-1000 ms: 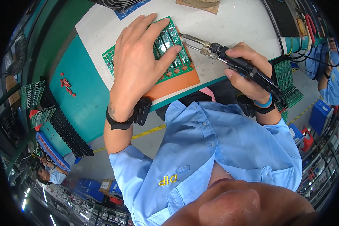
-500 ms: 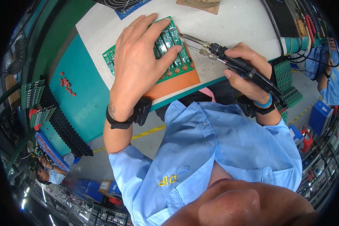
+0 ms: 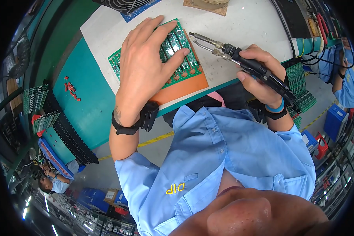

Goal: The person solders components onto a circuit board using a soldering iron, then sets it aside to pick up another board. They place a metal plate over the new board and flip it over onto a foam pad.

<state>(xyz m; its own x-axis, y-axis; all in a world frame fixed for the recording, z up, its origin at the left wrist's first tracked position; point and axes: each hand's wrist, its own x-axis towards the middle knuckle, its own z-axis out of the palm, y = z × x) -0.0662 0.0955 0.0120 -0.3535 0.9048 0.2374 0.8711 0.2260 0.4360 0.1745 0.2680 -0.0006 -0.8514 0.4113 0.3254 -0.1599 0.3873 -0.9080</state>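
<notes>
My left hand (image 3: pixel 137 59) lies over a panel of green circuit boards (image 3: pixel 187 47), its fingers stretched toward the far edge and the thumb spread across the strips. Part of the panel is hidden under the palm. An orange pad (image 3: pixel 185 84) lies beneath the panel and shows along its near and right edges. My right hand (image 3: pixel 267 69) is closed around the black handle of a soldering iron (image 3: pixel 249 65) with a thin metal feed tube alongside. The iron points to the upper left, its tip just beyond the panel's right edge and seemingly clear of the boards.
Several small red components (image 3: pixel 71 89) lie on the green mat (image 3: pixel 92 122) at left. More green boards stand in a black rack (image 3: pixel 70 129) and hang at right (image 3: pixel 301 84). A wire fan guard (image 3: pixel 126 4) and a tan block (image 3: pixel 208 6) sit at the back; black cables (image 3: pixel 283 27) run at right.
The soldering iron has shifted slightly up and right, away from the panel's edge, and its feed tube sits closer to the tip. My left hand stays on the panel.
</notes>
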